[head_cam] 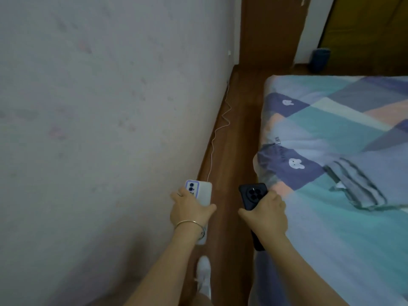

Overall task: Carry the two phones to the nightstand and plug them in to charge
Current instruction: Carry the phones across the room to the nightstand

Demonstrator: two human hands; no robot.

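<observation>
My left hand (pixel 190 208) grips a white phone (pixel 201 191) with a purple-edged camera block, its back facing up. My right hand (pixel 263 214) holds a black phone (pixel 250 194) with a round camera cluster, also back up. Both phones are carried side by side over a narrow strip of wooden floor (pixel 234 164) between the wall and the bed. A thin white cable (pixel 217 129) runs along the floor by the wall, ending near the white phone. No nightstand is in view.
A pale wall (pixel 99 107) fills the left. A bed (pixel 344 151) with a blue, teal and pink patchwork cover lies on the right, with folded grey cloth (pixel 355 184) on it. A wooden door (pixel 271 29) and a blue bin (pixel 320 59) stand ahead. My white shoe (pixel 204 274) is below.
</observation>
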